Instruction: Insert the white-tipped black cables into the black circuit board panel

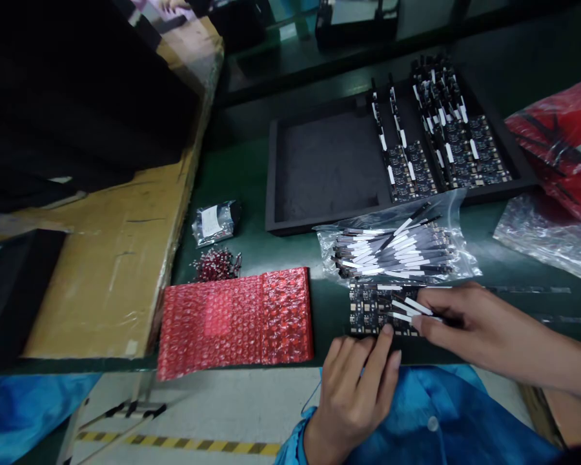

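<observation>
A black circuit-board panel (368,303) lies at the table's front edge. My left hand (356,381) rests at its near edge, fingers stretched out, index fingertip touching the board by a white strip. Over the panel's right part, my right hand (459,316) has thumb and fingers closed on several thin flat cables (407,309) with white strips, which fan out leftward over the board. Part of the panel is hidden beneath this hand. Just behind lies a clear plastic bag (397,248) with many more black-and-white flat cables in it.
At the back, a black foam tray (290,223) holds boards with cables (416,168) on its right side. Red bubble wrap (237,323), a heap of small dark-red parts (217,263) and a silvery packet (215,221) lie left. Red plastic packaging (566,142) lies right; cardboard (106,258) far left.
</observation>
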`<state>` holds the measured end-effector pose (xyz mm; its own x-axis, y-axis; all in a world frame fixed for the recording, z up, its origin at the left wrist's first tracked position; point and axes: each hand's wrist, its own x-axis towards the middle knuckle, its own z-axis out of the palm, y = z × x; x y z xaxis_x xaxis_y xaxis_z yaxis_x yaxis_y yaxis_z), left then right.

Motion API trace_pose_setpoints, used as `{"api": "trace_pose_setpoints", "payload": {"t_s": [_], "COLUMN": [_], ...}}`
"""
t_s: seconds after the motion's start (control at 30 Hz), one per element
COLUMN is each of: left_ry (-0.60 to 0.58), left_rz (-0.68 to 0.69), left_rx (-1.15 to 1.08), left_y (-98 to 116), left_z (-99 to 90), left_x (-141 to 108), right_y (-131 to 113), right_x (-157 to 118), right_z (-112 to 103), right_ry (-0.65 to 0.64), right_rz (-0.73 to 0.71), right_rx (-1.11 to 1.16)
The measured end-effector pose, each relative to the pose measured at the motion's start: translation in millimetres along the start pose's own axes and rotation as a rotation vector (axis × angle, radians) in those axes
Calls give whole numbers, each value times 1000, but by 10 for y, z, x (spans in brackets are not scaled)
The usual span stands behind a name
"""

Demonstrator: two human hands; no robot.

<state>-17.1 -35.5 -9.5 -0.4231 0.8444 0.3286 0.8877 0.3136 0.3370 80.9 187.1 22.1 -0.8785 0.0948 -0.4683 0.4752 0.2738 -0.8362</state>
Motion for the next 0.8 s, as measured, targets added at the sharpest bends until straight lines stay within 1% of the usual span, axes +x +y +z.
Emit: {"api": "trace_pose_setpoints", "payload": {"t_s": [0.13, 0.3, 0.47, 0.63, 0.8], "left_ry": [48, 69, 56, 26, 0], "left_rz": [-15, -31, -13, 12, 2], "left_rx": [-28, 0, -10, 15, 31], "left_y": [-82, -131, -134, -135, -125], "left_z": [-6, 0, 14, 16, 23], "left_x": [-55, -31, -4, 13, 52], "right_y": [61, 78, 135, 202, 205], "right_x": [62, 69, 72, 56, 57], "right_z": [36, 40, 74, 76, 79], "right_ry": [15, 9, 17, 10, 27], "right_rz": [-2, 21, 30, 1, -28], "right_rx": [-78, -106, -104, -98, -86]}}
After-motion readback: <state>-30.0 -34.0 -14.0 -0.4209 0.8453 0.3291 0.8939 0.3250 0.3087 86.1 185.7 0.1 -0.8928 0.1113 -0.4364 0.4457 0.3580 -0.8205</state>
